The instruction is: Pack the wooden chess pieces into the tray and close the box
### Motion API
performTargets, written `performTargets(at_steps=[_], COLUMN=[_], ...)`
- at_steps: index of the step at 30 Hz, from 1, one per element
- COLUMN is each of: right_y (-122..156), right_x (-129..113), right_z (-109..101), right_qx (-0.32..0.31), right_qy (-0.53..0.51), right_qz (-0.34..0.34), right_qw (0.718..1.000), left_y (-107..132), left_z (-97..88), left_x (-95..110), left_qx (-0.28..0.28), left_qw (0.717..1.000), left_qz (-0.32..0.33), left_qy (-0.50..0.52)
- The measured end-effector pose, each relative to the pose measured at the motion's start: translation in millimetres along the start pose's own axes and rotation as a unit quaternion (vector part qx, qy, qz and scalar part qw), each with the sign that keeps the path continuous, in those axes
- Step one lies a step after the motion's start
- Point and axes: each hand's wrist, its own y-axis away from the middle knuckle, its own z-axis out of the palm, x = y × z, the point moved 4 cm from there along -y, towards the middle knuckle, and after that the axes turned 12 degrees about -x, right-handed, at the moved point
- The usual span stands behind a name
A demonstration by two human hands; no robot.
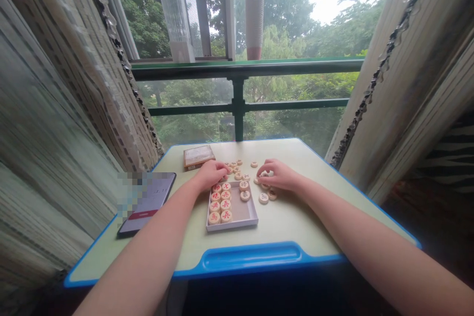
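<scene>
A shallow white box (233, 227) holds rows of round xiangqi pieces: red-marked ones (225, 206) fill its left side, and two dark-marked ones (245, 195) sit at its upper right. My left hand (212, 175) is at the box's far left corner, fingers curled and pressed together; what lies between them is hidden. Right of the box, my right hand (277, 174) bends over loose pieces, its fingertips closed on a xiangqi piece (256, 180). Beneath and beside that hand lie more loose pieces (263, 198). Others (237, 176) are scattered between the two hands, beyond the box.
A brown-edged box lid (199, 155) lies at the back left of the blue-rimmed table (311, 242). On the left edge rests a tablet (148, 207), partly blurred out. A blue tray groove (252, 255) runs along the front. Curtains (374, 108) flank a railed window behind.
</scene>
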Motion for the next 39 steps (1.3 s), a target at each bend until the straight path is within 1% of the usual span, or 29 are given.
performTargets(at_steps=[4, 11, 14, 16, 18, 22, 25, 33, 36, 39], right_y=[-2, -8, -8, -6, -2, 5, 5, 1, 2, 3], right_x=[2, 7, 10, 12, 14, 16, 18, 13, 11, 10], right_z=[2, 10, 9, 5, 0, -5, -5, 0, 0, -3], right_qx=[0.019, 0.04, 0.057, 0.062, 0.047, -0.011, -0.025, 0.014, 0.036, 0.038], right_qy=[0.001, -0.003, -0.01, -0.016, -0.009, 0.016, 0.014, -0.001, 0.0, 0.016], right_qz=[0.014, 0.002, 0.001, 0.015, 0.036, 0.062, 0.064, 0.01, 0.009, 0.024], right_qw=[1.0, 0.999, 0.998, 0.998, 0.998, 0.998, 0.998, 1.0, 0.999, 0.999], left_y=[-1, 1, 1, 1, 1, 0, -2, 1, 1, 0], left_z=[0.0, 2.2, 1.8, 1.5, 1.3, 1.2, 1.6, 1.2, 1.2, 1.3], left_x=[0, -1, 0, 0, 0, -1, -3, 0, 1, 0], left_qx=[0.001, -0.003, -0.005, -0.007, -0.008, -0.007, -0.01, -0.008, -0.01, -0.01], left_qw=[1.0, 1.0, 1.0, 1.0, 1.0, 1.0, 1.0, 1.0, 1.0, 1.0], left_qz=[0.008, -0.004, 0.002, 0.006, 0.009, 0.016, 0.016, 0.016, 0.015, 0.009], left_qy=[-0.011, 0.009, 0.008, 0.006, 0.006, -0.003, -0.007, -0.014, -0.013, -0.004])
